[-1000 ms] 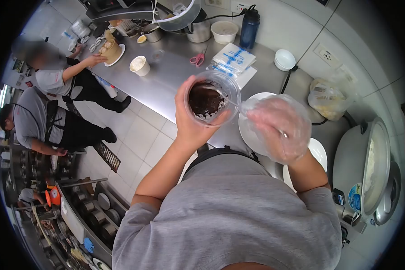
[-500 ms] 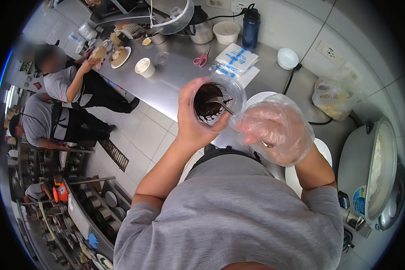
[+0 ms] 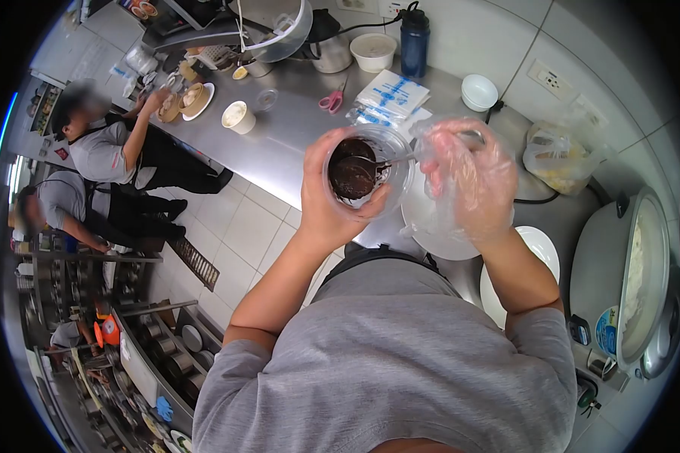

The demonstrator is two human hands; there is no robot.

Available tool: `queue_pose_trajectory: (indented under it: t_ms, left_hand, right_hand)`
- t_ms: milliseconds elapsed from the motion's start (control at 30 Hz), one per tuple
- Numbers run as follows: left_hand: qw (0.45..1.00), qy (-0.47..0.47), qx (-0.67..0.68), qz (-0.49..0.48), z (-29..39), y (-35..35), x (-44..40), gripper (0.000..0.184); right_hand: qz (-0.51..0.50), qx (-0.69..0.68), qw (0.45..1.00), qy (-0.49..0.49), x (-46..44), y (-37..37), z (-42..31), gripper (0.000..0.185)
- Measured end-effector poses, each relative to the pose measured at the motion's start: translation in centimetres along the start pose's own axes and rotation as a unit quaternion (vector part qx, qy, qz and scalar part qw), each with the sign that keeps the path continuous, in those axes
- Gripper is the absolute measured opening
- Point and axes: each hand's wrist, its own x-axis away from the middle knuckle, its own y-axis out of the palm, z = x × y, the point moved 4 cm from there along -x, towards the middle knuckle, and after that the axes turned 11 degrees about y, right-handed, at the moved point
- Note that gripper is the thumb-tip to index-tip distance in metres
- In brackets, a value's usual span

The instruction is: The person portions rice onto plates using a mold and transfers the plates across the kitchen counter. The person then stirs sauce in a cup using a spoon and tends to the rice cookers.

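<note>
My left hand [image 3: 326,198] is wrapped round a clear plastic cup [image 3: 402,175], tilted so its mouth faces me. Inside is a dark brown paste [image 3: 353,175], smeared up the walls. A metal spoon [image 3: 389,161] dips its bowl into this paste. Its handle runs to my right hand [image 3: 476,177], which wears a clear plastic glove and is closed on it. Under the right hand lies a white plate [image 3: 423,219], partly covered by hand and cup. Another white dish [image 3: 536,245] sits behind my right forearm.
A paper cup with white contents [image 3: 239,118], pink scissors [image 3: 334,100], printed packets [image 3: 391,97], a blue bottle [image 3: 415,45] and white bowls [image 3: 479,92] stand on the steel counter [image 3: 287,151]. A large rice cooker [image 3: 597,264] is at right. Two co-workers [image 3: 102,147] stand at left.
My right hand has moved up and turned, with the spoon now lying more level and its bowl in the paste. More of the white plate shows. A co-worker at left has shifted arms.
</note>
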Motion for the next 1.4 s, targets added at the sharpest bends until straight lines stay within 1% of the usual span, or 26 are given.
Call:
queue_pose_trajectory:
  t_ms: [33,133,233,333,433,533,633,733,833,933,967,1033,1100,1133,1167,1233,1300,1400]
  left_hand:
    - [1.0,-0.001,-0.002,0.0,0.0,0.0,-0.1,0.084]
    - [1.0,-0.016,0.001,-0.001,-0.2,0.1,-0.2,0.084]
    - [1.0,-0.018,-0.009,-0.012,-0.2,0.1,-0.4,0.084]
    - [0.999,-0.034,-0.001,-0.011,-0.5,0.2,-0.2,0.084]
    - [0.998,-0.033,-0.017,-0.043,-0.5,0.3,-0.2,0.093]
    - [0.997,-0.045,-0.03,-0.055,-0.6,0.4,-0.1,0.092]
    - [0.996,-0.085,0.028,-0.028,-0.3,0.5,-0.4,0.086]
    - [0.982,-0.159,0.099,-0.016,-0.1,0.5,-0.9,0.089]
    - [0.972,-0.187,0.139,-0.036,0.5,0.3,-1.5,0.091]
    - [0.962,-0.205,0.15,-0.103,2.5,-0.3,-2.9,0.092]
    - [0.935,-0.245,0.228,-0.115,2.9,-0.5,-3.1,0.094]
    - [0.904,-0.232,0.328,-0.144,4.2,-1.0,-3.8,0.097]
    - [0.895,-0.235,0.333,-0.18,5.6,-1.9,-4.0,0.098]
    - [0.886,-0.214,0.376,-0.164,6.2,-2.0,-3.8,0.098]
    - [0.879,-0.216,0.395,-0.16,7.0,-2.6,-4.3,0.094]
    - [0.867,-0.193,0.408,-0.211,6.6,-2.5,-4.3,0.088]
    - [0.877,-0.101,0.442,-0.162,6.8,-2.9,-5.4,0.076]
    - [0.878,-0.111,0.451,-0.116,7.2,-3.1,-5.1,0.068]
  right_hand:
    - [0.019,-0.024,1.0,0.001,-0.4,-0.2,0.2,0.012]
    - [0.002,-0.032,0.999,0.034,-1.3,-0.7,0.2,0.012]
    - [0.035,-0.057,0.998,0.012,-2.0,-0.7,0.3,0.014]
    - [0.039,-0.057,0.998,0.014,-2.3,-0.9,0.4,0.016]
    - [0.054,-0.053,0.996,0.039,-2.4,-0.7,0.4,0.016]
    - [0.057,-0.07,0.995,0.041,-3.3,-1.5,1.2,0.02]
    - [0.081,-0.139,0.982,0.098,-4.0,-2.3,1.3,0.02]
    - [0.074,-0.145,0.979,0.12,-5.0,-3.3,0.8,0.018]
    - [0.055,-0.138,0.982,0.117,-6.1,-3.6,-0.4,0.015]
    - [0.045,-0.124,0.98,0.147,-6.9,-3.2,-2.2,0.015]
    - [0.014,-0.122,0.981,0.149,-7.1,-2.9,-3.0,0.015]
    - [-0.051,-0.118,0.98,0.155,-7.5,-2.2,-4.7,0.015]
    - [-0.123,-0.14,0.97,0.153,-7.7,-1.3,-6.1,0.016]
    - [-0.16,-0.152,0.963,0.152,-7.6,-0.7,-6.8,0.017]
    - [-0.181,-0.143,0.961,0.151,-7.3,0.0,-7.4,0.02]
    - [-0.21,-0.123,0.96,0.137,-7.1,0.9,-8.4,0.02]
    - [-0.224,-0.102,0.962,0.119,-7.0,1.5,-9.0,0.021]
    - [-0.229,-0.077,0.965,0.104,-7.6,1.8,-9.3,0.023]
